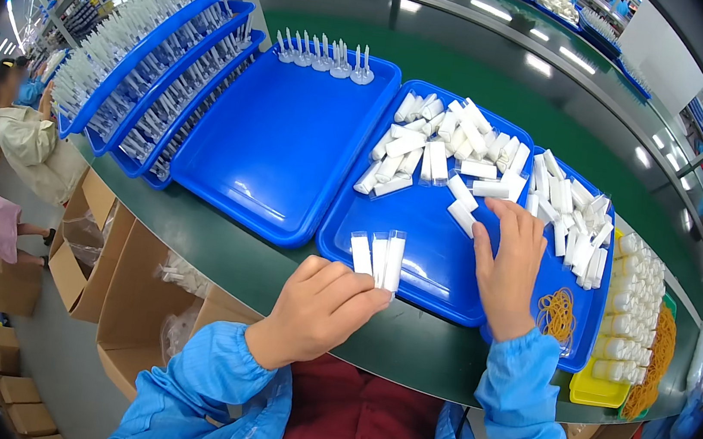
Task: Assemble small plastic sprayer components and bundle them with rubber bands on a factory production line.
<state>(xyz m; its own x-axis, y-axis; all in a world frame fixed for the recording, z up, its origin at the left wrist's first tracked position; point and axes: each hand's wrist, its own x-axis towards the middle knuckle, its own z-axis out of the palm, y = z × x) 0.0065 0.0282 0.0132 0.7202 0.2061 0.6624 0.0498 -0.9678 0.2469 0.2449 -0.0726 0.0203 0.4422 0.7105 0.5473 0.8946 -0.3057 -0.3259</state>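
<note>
White pieces, ends partly behind left fingers

The lower ends of the three white packets are hidden behind the fingers of the left hand; whether the right hand touches the loose packet by its thumb cannot be told. Both blue sleeves run off the lower edge. The stacked trays partly cover one another's contents. The face of the person in cream is blurred
</note>
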